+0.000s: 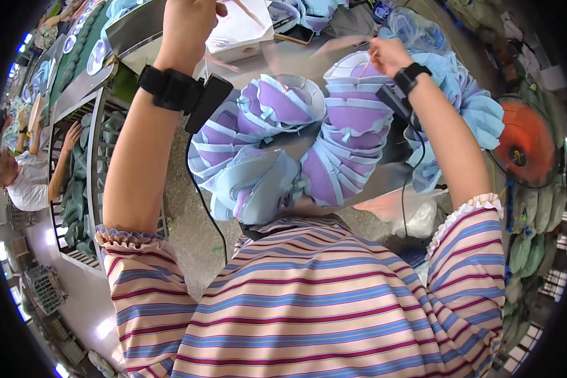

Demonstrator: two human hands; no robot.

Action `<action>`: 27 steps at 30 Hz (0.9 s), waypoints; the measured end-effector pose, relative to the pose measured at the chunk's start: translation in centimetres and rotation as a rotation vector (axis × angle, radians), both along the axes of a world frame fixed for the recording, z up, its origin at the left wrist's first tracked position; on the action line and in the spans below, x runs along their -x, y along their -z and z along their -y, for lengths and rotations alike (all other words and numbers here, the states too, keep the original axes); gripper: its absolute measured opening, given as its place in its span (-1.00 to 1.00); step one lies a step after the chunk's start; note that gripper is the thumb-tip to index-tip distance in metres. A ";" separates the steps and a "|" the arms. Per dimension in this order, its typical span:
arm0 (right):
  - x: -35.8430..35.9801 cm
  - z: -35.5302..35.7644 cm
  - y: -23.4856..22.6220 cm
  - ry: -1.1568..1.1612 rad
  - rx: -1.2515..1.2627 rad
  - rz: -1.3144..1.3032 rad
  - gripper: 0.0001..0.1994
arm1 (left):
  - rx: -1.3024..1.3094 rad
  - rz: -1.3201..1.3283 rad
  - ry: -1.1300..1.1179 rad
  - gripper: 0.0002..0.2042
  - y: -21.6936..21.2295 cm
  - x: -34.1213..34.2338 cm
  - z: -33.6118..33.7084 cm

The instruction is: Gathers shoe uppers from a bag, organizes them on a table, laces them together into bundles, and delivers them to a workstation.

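Note:
My left hand point(192, 28) is raised at the top edge, its fingers curled and partly cut off by the frame. A thin pink strip point(251, 14) runs beside it; whether the hand holds it is unclear. My right hand point(387, 55) is pinched on a pink strip point(363, 68), smeared by motion. Below and between the hands, curved light-blue and purple fabric pieces point(353, 123), like shoe uppers, are nested in thick rows. Another row point(274, 104) curls to the left, and one larger pale-blue piece point(258, 183) lies nearest my body.
A white box point(239, 38) and a dark phone point(294, 33) lie beyond the rows. More blue pieces point(447, 88) are heaped right, near a round orange fan point(526, 142). At left stands a metal rack point(97, 135) of grey-green pieces, with a person point(28, 179) beside it.

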State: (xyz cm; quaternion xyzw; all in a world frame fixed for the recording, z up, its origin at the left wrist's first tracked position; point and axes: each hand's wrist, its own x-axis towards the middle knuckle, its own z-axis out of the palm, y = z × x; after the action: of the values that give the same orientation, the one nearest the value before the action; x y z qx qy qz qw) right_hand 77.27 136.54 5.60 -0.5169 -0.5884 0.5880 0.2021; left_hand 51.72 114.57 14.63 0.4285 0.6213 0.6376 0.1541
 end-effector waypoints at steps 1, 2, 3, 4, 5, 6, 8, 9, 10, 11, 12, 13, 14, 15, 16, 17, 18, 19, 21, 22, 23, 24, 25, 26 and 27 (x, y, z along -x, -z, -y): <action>-1.4 -1.0 -0.1 0.100 0.124 -0.164 -0.86 | 0.033 0.109 0.011 -0.82 0.2 -0.1 -0.3; -2.7 -2.1 0.0 0.201 0.190 -0.343 -0.87 | 0.042 0.110 0.010 -0.82 -0.3 -1.1 -0.5; -4.3 -3.1 0.1 0.269 0.153 -0.394 -0.86 | -0.109 0.193 0.016 -0.82 -1.0 -2.3 -1.1; -4.7 -3.4 -0.3 0.332 0.114 -0.451 -0.85 | -0.264 0.268 0.018 -0.81 -1.7 -2.9 -1.5; -4.9 -3.3 0.0 0.327 0.119 -0.456 -0.85 | -0.248 0.223 0.035 -0.83 -1.6 -2.5 -1.8; -5.2 -3.0 0.5 0.281 0.063 -0.432 -0.86 | -0.247 0.216 0.031 -0.83 -1.4 -2.5 -2.0; -5.2 -2.5 0.4 0.230 -0.002 -0.418 -0.85 | -0.080 0.151 0.301 -0.84 -0.8 -2.4 -2.5; -5.3 -2.5 0.6 0.168 -0.024 -0.386 -0.84 | 0.016 0.159 0.324 -0.83 0.5 -2.5 -3.9; -4.7 -2.1 0.5 0.090 -0.039 -0.363 -0.83 | -0.362 0.057 0.791 -0.80 2.7 -1.5 -4.8; -4.5 -2.0 0.4 0.066 -0.048 -0.381 -0.81 | -0.150 -0.008 0.564 -0.80 3.2 -2.5 -5.2; -4.4 -1.8 0.3 0.072 -0.046 -0.378 -0.81 | 0.058 -0.073 0.335 -0.80 3.7 -3.6 -5.8; -4.0 -1.3 -0.2 -0.001 -0.099 -0.383 -0.80 | 0.060 -0.075 0.329 -0.80 3.9 -4.0 -6.0; -3.6 -0.9 -0.8 -0.074 -0.153 -0.386 -0.79 | 0.109 -0.056 0.308 -0.80 4.1 -4.3 -6.4; -3.2 -0.4 -1.3 -0.072 -0.168 -0.393 -0.80 | 0.159 -0.036 0.286 -0.81 4.3 -4.6 -6.7; -3.5 -0.6 -1.8 -0.069 -0.169 -0.390 -0.80 | 0.158 -0.035 0.289 -0.81 3.3 -5.4 -7.0; -4.2 -1.0 -2.0 0.007 -0.237 -0.416 -0.80 | 0.286 -0.155 0.216 -0.81 1.1 -6.7 -7.0; -4.4 -1.2 -2.3 0.073 -0.302 -0.445 -0.80 | 0.415 -0.277 0.129 -0.78 -0.8 -7.6 -6.6; -4.6 -1.3 -2.8 0.116 -0.386 -0.454 -0.80 | 0.333 -0.258 0.118 -0.78 -1.7 -8.2 -6.5; -4.3 -1.7 -3.5 0.115 -0.449 -0.472 -0.80 | 0.107 -0.227 0.283 -0.82 2.0 -4.9 -9.8; -4.3 -2.0 -3.5 0.132 -0.509 -0.481 -0.80 | -0.116 -0.191 0.463 -0.84 3.4 -3.8 -11.3; -4.8 -2.3 -3.4 0.187 -0.493 -0.496 -0.78 | 0.091 -0.256 0.491 -0.86 3.8 -4.9 -11.3; -5.3 -3.2 -3.1 0.205 -0.497 -0.487 -0.78 | 0.264 -0.390 0.539 -0.88 5.1 -5.6 -11.6; -5.7 -4.5 -2.9 0.250 -0.587 -0.486 -0.77 | 0.378 -0.448 0.492 -0.85 6.0 -6.2 -11.7; -5.9 -4.9 -2.8 0.293 -0.670 -0.482 -0.76 | 0.497 -0.503 0.442 -0.81 7.3 -6.7 -11.9; -6.4 -5.4 -2.9 0.245 -0.707 -0.483 -0.75 | 0.512 -0.589 0.396 -0.75 8.6 -7.3 -11.9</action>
State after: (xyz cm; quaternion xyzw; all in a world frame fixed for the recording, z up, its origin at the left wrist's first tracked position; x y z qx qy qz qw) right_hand 83.65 141.93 8.53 -0.3297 -0.6235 0.4265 0.5662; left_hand 58.98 126.45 6.00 0.6509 0.6826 0.2718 0.1911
